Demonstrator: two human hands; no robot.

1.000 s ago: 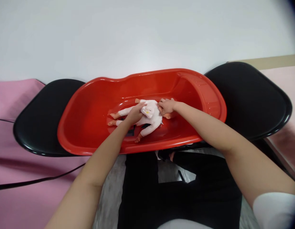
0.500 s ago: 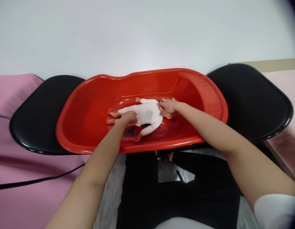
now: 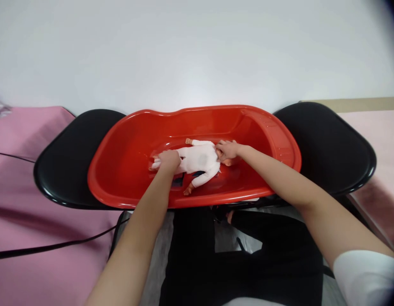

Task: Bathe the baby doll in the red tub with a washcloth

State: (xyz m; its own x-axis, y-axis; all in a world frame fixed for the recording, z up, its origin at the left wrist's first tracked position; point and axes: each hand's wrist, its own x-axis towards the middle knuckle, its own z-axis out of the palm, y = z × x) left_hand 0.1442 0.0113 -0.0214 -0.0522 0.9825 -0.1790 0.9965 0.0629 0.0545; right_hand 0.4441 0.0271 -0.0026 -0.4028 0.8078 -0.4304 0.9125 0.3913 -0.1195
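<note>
A baby doll (image 3: 199, 158) with a white cloth body or garment lies on its back in a red baby bathtub (image 3: 126, 144), its head toward the right. My left hand (image 3: 169, 159) is closed over the doll's legs, and white fabric and a blurred foot show beyond it. Whether the fingers grip leg or cloth is hard to see. At the other end my right hand (image 3: 227, 149) curls around the doll's head and neck, covering most of the head. Both arms of the doll lie spread out. A dark patch (image 3: 178, 180) shows on the tub floor below the doll's hip.
The tub rests across black chair seats, one at the left (image 3: 69, 161) and one at the right (image 3: 330, 148). A white wall (image 3: 197, 55) stands behind it. Pink sheeting (image 3: 50, 238) lies at the left, with a black cord across it. My legs (image 3: 197, 255) are just below the tub.
My left hand has moved from the doll's hip toward its feet, and white fabric now shows nearer the feet. The right hand stays at the head. The view has shifted slightly.
</note>
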